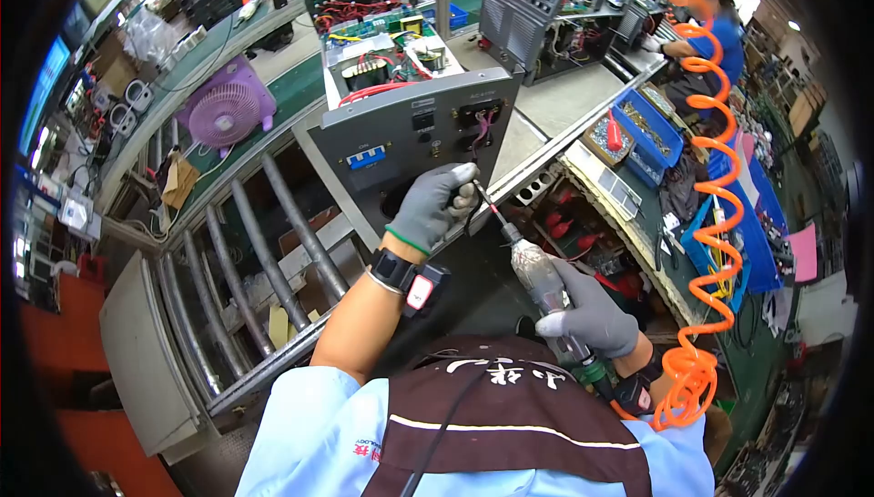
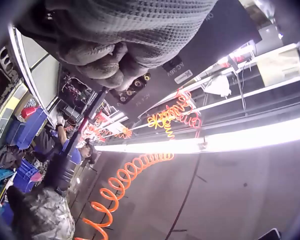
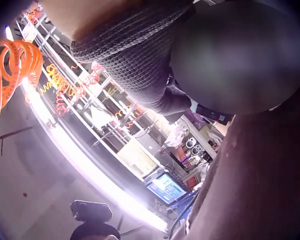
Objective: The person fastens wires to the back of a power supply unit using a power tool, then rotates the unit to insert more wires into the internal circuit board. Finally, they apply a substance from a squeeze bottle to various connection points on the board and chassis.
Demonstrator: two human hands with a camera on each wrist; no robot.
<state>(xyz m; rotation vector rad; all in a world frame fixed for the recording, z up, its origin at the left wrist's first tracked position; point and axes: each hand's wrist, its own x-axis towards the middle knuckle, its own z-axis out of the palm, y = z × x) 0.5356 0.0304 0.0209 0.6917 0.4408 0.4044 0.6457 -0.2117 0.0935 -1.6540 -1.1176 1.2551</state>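
My left hand (image 1: 435,201), in a grey glove, has its fingers curled at the tip of the long bit (image 1: 492,207) of an air screwdriver (image 1: 539,277). In the left wrist view its fingertips pinch the bit (image 2: 94,106); any screw there is hidden. My right hand (image 1: 596,315), gloved too, grips the screwdriver's body, which is wrapped in clear film. Just beyond the left hand stands the grey panel (image 1: 401,137) of an electrical machine, with a blue breaker switch (image 1: 366,158) and a socket block (image 1: 480,113) with wires. In the right wrist view the right glove (image 3: 140,62) shows, the tool hidden.
An orange coiled air hose (image 1: 719,224) hangs at the right. Blue parts bins (image 1: 651,124) stand on the right bench. Metal rollers (image 1: 287,215) and a purple fan (image 1: 223,113) are at the left. Another machine (image 1: 523,15) and a person in blue (image 1: 724,51) are farther back.
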